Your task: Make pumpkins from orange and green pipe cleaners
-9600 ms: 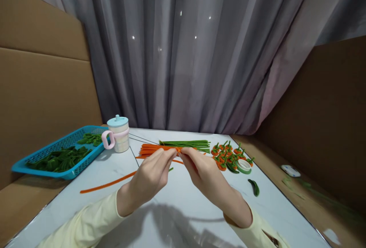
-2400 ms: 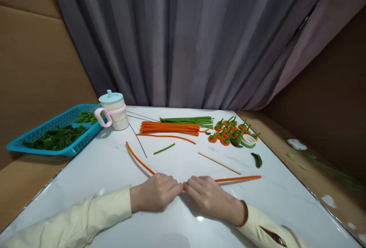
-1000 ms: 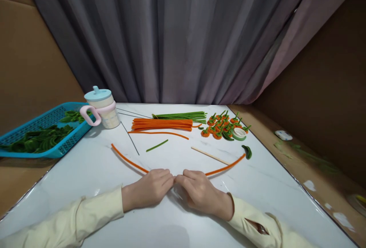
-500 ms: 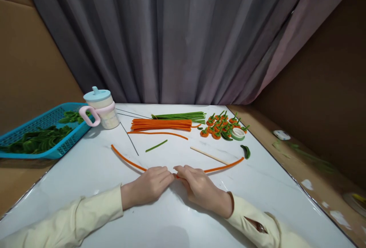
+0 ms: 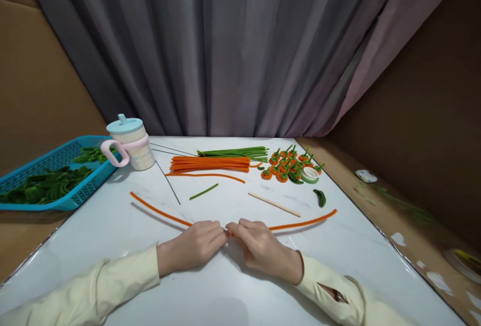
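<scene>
Orange pipe cleaners [image 5: 161, 210] reach out to both sides from between my hands, low over the white table. My left hand [image 5: 197, 245] is closed on the left stretch, and my right hand [image 5: 261, 246] pinches the right stretch. The fingertips of both hands nearly meet, and a bit of orange shows between them. Whether this is one length or two joined is hidden by the fingers. Beyond the hands lie a short green pipe cleaner [image 5: 203, 191] and a thin wooden stick [image 5: 274, 204]. A curled dark green leaf piece [image 5: 320, 198] rests to the right.
Farther back are a bundle of orange pipe cleaners [image 5: 210, 164], green ones [image 5: 240, 152], several small orange pumpkins with green stems [image 5: 282, 176] and a tape roll [image 5: 310, 174]. At left stand a lidded cup [image 5: 131, 148] and a blue basket [image 5: 71, 203] with green pieces. Thin dark wires [image 5: 168, 182] lie near the cup.
The orange ends now reach farther out on both sides, the right end past the wooden stick. My hands have stayed nearly in place, fingertips close together.
</scene>
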Tool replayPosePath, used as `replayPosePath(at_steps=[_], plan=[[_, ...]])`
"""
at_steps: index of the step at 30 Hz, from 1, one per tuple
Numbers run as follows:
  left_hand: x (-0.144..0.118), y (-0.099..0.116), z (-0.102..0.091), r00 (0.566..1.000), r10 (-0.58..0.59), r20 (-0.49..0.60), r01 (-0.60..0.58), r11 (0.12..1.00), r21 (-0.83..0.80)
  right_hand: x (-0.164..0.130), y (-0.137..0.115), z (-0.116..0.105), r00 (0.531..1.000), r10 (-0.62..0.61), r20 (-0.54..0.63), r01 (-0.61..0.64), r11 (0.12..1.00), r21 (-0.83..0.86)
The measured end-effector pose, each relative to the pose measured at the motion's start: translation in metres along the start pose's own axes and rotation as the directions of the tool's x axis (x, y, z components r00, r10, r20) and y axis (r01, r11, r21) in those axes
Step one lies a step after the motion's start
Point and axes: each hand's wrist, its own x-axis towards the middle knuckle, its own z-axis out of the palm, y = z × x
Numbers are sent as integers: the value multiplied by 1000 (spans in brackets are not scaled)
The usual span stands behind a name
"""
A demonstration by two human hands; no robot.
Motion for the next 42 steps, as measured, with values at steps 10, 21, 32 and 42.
replayPosePath(at_steps=[10,21,32,42], plan=[[-1,3,1,999,34,31,-34,999,-26,-2,0,-1,999,-49,18,48,998,38],[-4,3,3,974,-225,17,225,960,-166,0,6,5,984,130,-125,-117,987,108],[-2,3,2,947,-322,7,315,921,-231,1,7,2,996,-28,-89,11,982,-190],[3,4,-2,955,-280,-99,270,957,-104,5,9,-4,980,-186,75,200,941,-274]])
